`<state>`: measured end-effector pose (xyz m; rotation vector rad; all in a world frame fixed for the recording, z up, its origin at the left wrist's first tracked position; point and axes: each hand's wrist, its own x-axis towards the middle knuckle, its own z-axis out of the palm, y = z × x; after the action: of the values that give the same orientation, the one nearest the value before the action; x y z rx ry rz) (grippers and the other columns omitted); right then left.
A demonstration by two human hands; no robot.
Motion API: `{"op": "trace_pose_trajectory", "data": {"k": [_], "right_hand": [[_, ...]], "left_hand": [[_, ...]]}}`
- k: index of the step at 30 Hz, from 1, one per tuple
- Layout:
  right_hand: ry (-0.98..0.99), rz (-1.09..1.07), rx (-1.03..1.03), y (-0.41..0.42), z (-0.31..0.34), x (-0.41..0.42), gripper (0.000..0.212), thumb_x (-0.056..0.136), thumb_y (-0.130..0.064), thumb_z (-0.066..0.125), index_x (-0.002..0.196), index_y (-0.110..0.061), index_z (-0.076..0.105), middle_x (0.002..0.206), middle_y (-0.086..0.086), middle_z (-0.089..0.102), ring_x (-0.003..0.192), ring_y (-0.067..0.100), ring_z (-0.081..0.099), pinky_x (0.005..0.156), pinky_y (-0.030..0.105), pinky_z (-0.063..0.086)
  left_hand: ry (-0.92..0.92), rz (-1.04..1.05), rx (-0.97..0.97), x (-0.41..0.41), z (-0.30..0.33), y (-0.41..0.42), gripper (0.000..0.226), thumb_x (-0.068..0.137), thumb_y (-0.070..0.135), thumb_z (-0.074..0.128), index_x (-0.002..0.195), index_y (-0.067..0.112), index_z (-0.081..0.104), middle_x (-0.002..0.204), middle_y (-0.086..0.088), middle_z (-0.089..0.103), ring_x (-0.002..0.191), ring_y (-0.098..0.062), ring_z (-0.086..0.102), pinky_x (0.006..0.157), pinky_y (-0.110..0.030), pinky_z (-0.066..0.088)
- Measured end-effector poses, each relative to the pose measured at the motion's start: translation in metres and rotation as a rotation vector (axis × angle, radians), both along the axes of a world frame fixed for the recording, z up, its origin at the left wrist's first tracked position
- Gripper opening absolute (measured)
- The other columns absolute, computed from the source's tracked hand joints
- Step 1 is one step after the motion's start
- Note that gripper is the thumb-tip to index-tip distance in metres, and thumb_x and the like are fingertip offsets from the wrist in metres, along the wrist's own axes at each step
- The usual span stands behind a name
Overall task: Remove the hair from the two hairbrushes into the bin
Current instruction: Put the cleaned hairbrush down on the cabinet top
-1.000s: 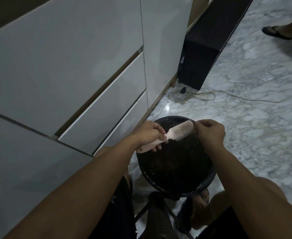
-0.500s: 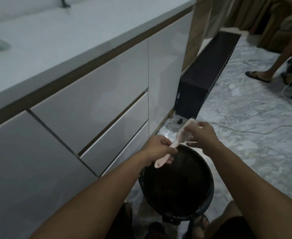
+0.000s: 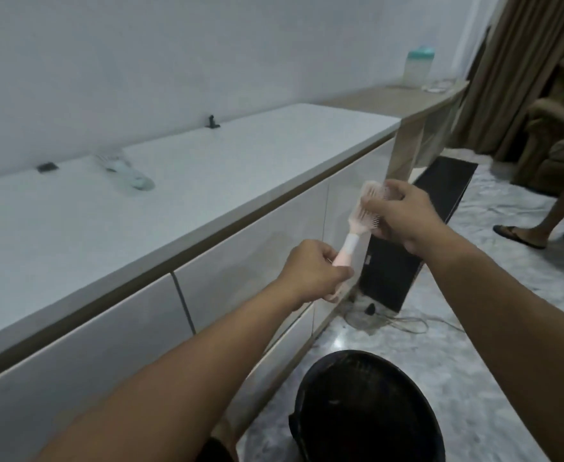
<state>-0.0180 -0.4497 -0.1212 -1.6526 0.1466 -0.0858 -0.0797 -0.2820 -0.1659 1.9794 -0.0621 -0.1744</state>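
A pink hairbrush (image 3: 352, 240) stands nearly upright in the air, level with the cabinet front. My left hand (image 3: 310, 273) grips its handle from below. My right hand (image 3: 397, 215) is closed over the bristle head at the top, fingers pinching among the bristles. Whether any hair is between the fingers is too blurred to tell. The round black bin (image 3: 367, 408) sits on the floor below and in front of my hands. A second, pale green hairbrush (image 3: 124, 171) lies on the white cabinet top (image 3: 207, 181), far to the left.
White drawers run along the left. A black box (image 3: 407, 248) stands on the marble floor behind the brush, with a cable coiled at its base. Another person's sandalled foot (image 3: 520, 235) is at the right, near curtains and an armchair. A jar (image 3: 419, 66) stands on the far shelf.
The view has tilted up from the bin to the cabinet top. Both hands have lifted the pink brush up and away from the bin, turning it from lying across to nearly upright.
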Motion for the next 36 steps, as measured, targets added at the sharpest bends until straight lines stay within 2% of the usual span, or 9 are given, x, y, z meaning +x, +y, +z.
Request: {"op": "trace_pose_trajectory", "data": {"k": [5,7,10,13,17,25,30,33,36], "right_hand": [[-0.06,0.132,0.022,0.042,0.061,0.011,0.061,0.094,-0.002,0.054,0.147,-0.022,0.032,0.105,0.007,0.061,0.09,0.02,0.064,0.073,0.041,0.06],[-0.074,0.171,0.056,0.06,0.075,0.016,0.068,0.092,0.003,0.052,0.15,-0.021,0.027,0.109,0.013,0.061,0.083,0.024,0.066,0.073,0.045,0.061],[-0.081,0.275,0.086,0.089,0.09,0.023,0.066,0.091,0.005,0.05,0.149,-0.015,0.027,0.118,0.02,0.061,0.089,0.033,0.069,0.076,0.051,0.059],[-0.106,0.344,0.084,0.117,0.097,0.032,0.058,0.09,0.005,0.052,0.144,-0.009,0.037,0.113,0.019,0.066,0.096,0.034,0.069,0.074,0.048,0.06],[-0.113,0.326,0.088,0.148,0.105,0.054,0.051,0.088,0.005,0.059,0.136,-0.005,0.047,0.108,0.02,0.069,0.088,0.031,0.073,0.075,0.046,0.061],[-0.104,0.324,-0.008,0.211,0.109,0.098,0.035,0.08,0.01,0.063,0.114,0.004,0.056,0.1,0.025,0.07,0.083,0.034,0.074,0.076,0.048,0.06],[-0.086,0.306,-0.081,0.245,0.107,0.127,0.01,0.079,0.013,0.061,0.078,0.004,0.066,0.091,0.026,0.07,0.077,0.039,0.073,0.077,0.048,0.06],[-0.068,0.325,-0.103,0.259,0.104,0.142,0.009,0.078,0.013,0.061,0.074,0.006,0.067,0.078,0.022,0.07,0.073,0.039,0.073,0.078,0.049,0.06],[-0.036,0.354,-0.116,0.272,0.101,0.154,0.008,0.078,0.01,0.065,0.085,0.011,0.067,0.075,0.02,0.07,0.07,0.037,0.072,0.077,0.048,0.06]], "left_hand": [[-0.126,0.084,0.029,0.013,0.054,0.034,0.026,0.084,0.017,0.077,0.103,0.003,0.065,0.082,-0.007,0.065,0.051,-0.007,0.065,0.045,-0.018,0.052],[-0.173,0.131,0.048,0.016,0.071,0.051,0.028,0.081,0.018,0.08,0.098,0.001,0.068,0.076,-0.004,0.064,0.05,-0.007,0.064,0.049,-0.024,0.055],[-0.208,0.209,0.042,0.022,0.089,0.071,0.029,0.075,0.021,0.083,0.088,-0.003,0.072,0.08,-0.013,0.071,0.069,-0.025,0.066,0.069,-0.042,0.057],[-0.236,0.258,0.04,0.028,0.1,0.09,0.03,0.075,0.021,0.083,0.083,-0.006,0.073,0.073,-0.013,0.069,0.061,-0.024,0.06,0.06,-0.034,0.049],[-0.211,0.319,0.032,0.039,0.108,0.116,0.024,0.076,0.02,0.082,0.084,-0.002,0.075,0.084,-0.016,0.075,0.079,-0.033,0.073,0.077,-0.047,0.061],[-0.124,0.416,-0.004,0.062,0.11,0.171,0.01,0.073,0.007,0.08,0.081,0.006,0.074,0.089,-0.018,0.075,0.085,-0.033,0.074,0.081,-0.048,0.061],[-0.14,0.545,-0.023,0.081,0.099,0.185,0.045,0.066,0.021,0.085,0.105,0.011,0.065,0.104,-0.011,0.071,0.091,-0.03,0.072,0.085,-0.042,0.059],[-0.178,0.605,0.014,0.091,0.092,0.187,0.041,0.075,0.02,0.079,0.112,0.012,0.063,0.111,-0.006,0.068,0.1,-0.026,0.068,0.084,-0.032,0.054],[-0.207,0.667,0.052,0.099,0.087,0.188,0.037,0.079,0.021,0.075,0.112,0.011,0.064,0.112,-0.006,0.068,0.103,-0.024,0.065,0.084,-0.032,0.052]]}}
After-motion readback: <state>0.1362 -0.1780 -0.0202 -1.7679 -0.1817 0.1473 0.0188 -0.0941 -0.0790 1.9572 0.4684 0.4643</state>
